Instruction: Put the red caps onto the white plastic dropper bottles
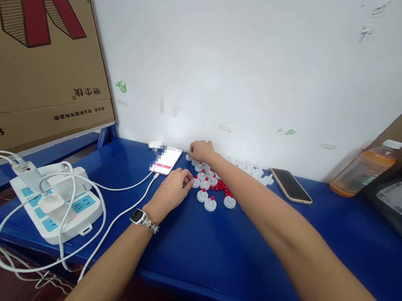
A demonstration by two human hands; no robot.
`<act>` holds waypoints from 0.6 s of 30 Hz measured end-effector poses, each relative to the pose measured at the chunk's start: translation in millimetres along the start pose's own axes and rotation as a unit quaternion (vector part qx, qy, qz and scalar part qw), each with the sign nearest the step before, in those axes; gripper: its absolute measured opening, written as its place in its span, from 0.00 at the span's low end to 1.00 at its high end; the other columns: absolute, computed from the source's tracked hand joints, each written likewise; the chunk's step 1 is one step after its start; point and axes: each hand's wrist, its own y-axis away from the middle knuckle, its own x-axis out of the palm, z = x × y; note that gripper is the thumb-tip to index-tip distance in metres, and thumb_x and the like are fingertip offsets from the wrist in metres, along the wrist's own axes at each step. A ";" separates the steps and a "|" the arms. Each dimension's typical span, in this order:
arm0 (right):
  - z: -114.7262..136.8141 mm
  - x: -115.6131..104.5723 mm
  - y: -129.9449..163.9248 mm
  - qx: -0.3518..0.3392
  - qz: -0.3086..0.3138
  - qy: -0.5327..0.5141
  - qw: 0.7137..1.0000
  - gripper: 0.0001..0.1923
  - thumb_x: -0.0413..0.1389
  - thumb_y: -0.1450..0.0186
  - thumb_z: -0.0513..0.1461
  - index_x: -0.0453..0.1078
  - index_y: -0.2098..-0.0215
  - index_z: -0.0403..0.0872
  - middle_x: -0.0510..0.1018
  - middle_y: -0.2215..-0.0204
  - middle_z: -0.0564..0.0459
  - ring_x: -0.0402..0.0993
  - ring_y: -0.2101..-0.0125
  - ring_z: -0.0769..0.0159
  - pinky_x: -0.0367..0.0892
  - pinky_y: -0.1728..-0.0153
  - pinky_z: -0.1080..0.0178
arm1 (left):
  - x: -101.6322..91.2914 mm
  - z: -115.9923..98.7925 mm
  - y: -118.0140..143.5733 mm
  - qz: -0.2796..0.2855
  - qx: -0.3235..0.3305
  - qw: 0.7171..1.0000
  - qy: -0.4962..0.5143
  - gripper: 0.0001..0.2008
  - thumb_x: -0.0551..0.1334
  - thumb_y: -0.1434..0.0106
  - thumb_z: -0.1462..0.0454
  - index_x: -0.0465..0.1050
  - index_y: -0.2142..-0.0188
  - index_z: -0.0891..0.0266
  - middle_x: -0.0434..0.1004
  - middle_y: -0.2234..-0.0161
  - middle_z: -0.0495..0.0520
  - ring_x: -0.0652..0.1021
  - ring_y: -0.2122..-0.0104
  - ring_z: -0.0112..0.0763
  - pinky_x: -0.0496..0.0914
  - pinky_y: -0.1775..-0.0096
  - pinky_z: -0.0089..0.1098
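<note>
Where they cluster, white discs (210,203) bear red tips | left hand (174,189) pinching one | right hand (201,149): grip unclear

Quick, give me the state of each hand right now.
Left hand: fingers curled on a white cap; grip unclear.
Right hand: curled over the far white caps; hold cannot be told.

Bright, even light washes the white wall (261,58) almost flat, with a pale glow low at its middle. Shadows on the blue desk (245,259) are soft. Edges bow wide; the near forearms blur slightly.
</note>
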 end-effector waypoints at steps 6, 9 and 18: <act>-11.2 -9.7 34.4 -0.002 -0.068 -0.038 0.997 0.14 0.50 0.32 0.44 0.74 0.59 0.46 0.81 0.62 0.47 0.73 0.56 0.57 0.53 0.50 0.54 | -3.6 -7.3 1.9 -0.075 0.011 0.997 -0.009 0.09 0.56 0.32 0.60 0.69 0.55 0.61 0.72 0.59 0.58 0.75 0.58 0.41 0.72 0.58 0.41; -19.2 -17.2 75.6 -0.007 -0.127 -0.135 0.983 0.14 0.50 0.33 0.45 0.74 0.66 0.46 0.79 0.71 0.52 0.73 0.65 0.62 0.55 0.54 0.57 | -4.2 -17.6 4.3 -0.136 0.033 0.990 -0.012 0.15 0.58 0.33 0.58 0.65 0.49 0.61 0.68 0.52 0.61 0.73 0.53 0.44 0.71 0.53 0.44; -27.9 -15.4 174.7 -0.025 -0.163 -0.282 0.945 0.22 0.45 0.29 0.47 0.76 0.69 0.47 0.76 0.75 0.54 0.68 0.71 0.65 0.56 0.61 0.61 | 0.4 -37.4 7.6 -0.047 0.138 0.989 -0.001 0.15 0.54 0.29 0.57 0.67 0.46 0.57 0.74 0.53 0.55 0.72 0.54 0.41 0.69 0.53 0.41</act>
